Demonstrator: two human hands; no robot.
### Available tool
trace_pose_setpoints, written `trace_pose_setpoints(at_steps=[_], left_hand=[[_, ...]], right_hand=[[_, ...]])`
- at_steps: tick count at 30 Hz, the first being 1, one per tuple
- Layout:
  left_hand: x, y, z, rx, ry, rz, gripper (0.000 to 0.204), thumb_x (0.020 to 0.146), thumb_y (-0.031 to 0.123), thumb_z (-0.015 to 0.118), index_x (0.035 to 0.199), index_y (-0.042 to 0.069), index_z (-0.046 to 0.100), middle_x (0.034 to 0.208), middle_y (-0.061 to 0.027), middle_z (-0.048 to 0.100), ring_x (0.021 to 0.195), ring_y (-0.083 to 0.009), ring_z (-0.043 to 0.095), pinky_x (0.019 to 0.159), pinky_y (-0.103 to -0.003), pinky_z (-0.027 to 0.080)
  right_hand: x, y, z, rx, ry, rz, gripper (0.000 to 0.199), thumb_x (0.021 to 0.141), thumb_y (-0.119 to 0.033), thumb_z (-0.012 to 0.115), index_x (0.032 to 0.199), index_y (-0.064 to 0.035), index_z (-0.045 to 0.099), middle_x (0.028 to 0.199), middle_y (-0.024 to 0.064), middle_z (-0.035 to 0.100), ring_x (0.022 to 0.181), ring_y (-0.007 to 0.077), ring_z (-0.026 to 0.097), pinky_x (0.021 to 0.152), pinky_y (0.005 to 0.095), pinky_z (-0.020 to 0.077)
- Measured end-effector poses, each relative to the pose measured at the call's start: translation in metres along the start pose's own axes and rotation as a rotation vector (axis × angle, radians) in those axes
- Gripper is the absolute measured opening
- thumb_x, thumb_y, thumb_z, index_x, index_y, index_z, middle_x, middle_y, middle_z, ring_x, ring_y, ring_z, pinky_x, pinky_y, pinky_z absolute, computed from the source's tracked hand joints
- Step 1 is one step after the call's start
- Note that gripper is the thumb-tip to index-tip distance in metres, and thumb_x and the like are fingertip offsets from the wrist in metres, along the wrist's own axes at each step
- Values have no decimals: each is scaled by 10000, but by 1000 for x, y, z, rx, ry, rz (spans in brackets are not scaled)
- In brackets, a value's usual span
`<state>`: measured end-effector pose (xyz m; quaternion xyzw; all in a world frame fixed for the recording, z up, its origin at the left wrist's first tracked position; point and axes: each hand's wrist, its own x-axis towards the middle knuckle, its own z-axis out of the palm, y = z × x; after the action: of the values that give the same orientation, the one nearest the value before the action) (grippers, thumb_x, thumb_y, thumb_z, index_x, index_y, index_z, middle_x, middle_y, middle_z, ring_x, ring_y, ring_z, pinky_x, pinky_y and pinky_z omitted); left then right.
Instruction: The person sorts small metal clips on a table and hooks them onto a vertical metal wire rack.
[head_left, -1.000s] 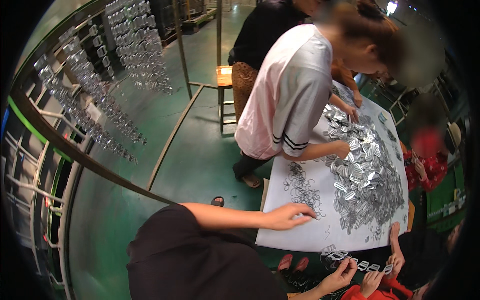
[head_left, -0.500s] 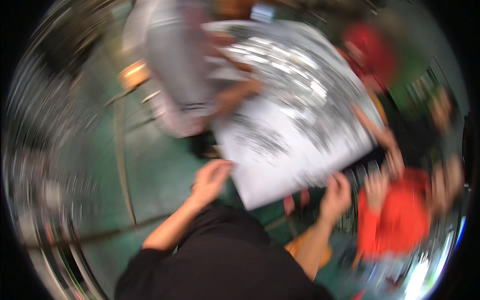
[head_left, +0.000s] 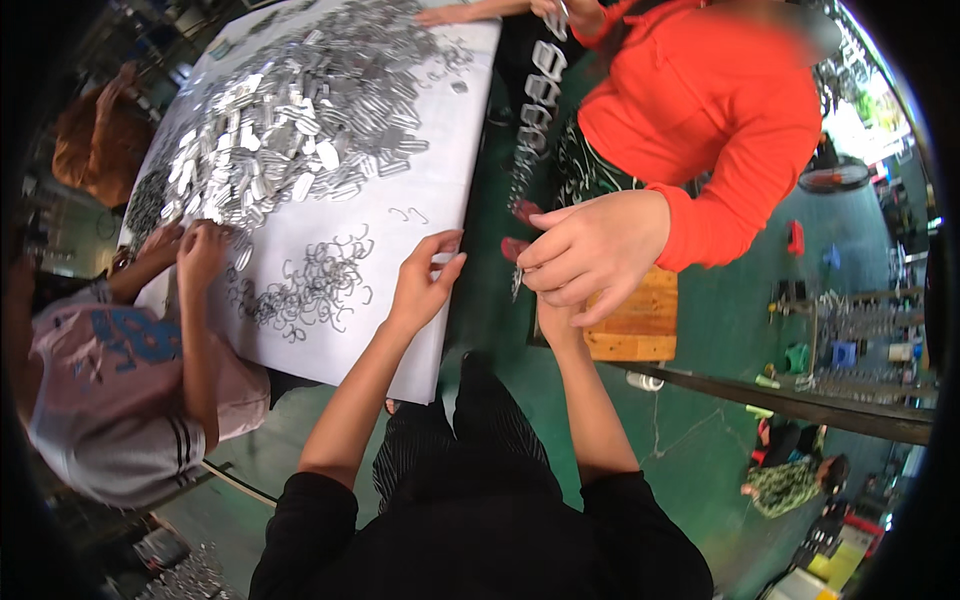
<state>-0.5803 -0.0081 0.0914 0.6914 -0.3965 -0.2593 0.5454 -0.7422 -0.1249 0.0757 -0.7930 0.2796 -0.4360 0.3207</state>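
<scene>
Head view, looking straight down past black sleeves and striped trousers. Left hand (head_left: 425,280) at the near edge of the white table (head_left: 440,150), fingers loosely curled with thumb and fingertips brought close together at the edge; impossible to tell whether anything small is pinched there. Right hand (head_left: 560,318) lower and to the right, off the table over the green floor (head_left: 700,440), largely hidden under the hand of a person in an orange top (head_left: 700,110); open or closed cannot be told. That other hand (head_left: 592,258) closed, fingers bunched around a thin dangling chain of linked metal clips (head_left: 528,150), the chain running up along the table's right edge. Small red objects (head_left: 520,230) just left of those bunched fingers, kind unclear. On the table, a loose scatter of bent wire hooks (head_left: 310,290) just left of the left hand, two single hooks (head_left: 408,213) above it, and a large heap of flat shiny metal clips (head_left: 290,110) farther up. At the left, a person in a grey shirt (head_left: 110,400) with both hands (head_left: 190,250) at the edge of the hook scatter. Wooden stool (head_left: 635,320) under the orange-sleeved arm.
</scene>
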Motion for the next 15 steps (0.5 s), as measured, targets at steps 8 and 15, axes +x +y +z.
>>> trace_pose_setpoints(at_steps=[8,15], left_hand=[[-10,-47,65,-66,-164,-131,276,866,33,575,1142,8,566,1087,-107,617,986,-188,603,750,-270,500],[23,-110,100,91,-140,-256,490,837,67,627,1286,9,442,1225,-145,548,1095,-218,554,842,-306,498]], right_hand=[[-43,112,26,8,171,250,107,845,-93,643,926,-23,644,948,93,636,891,232,573,770,347,447],[-12,126,33,72,209,342,78,842,-69,646,889,-7,637,819,67,625,729,149,562,659,275,452]])
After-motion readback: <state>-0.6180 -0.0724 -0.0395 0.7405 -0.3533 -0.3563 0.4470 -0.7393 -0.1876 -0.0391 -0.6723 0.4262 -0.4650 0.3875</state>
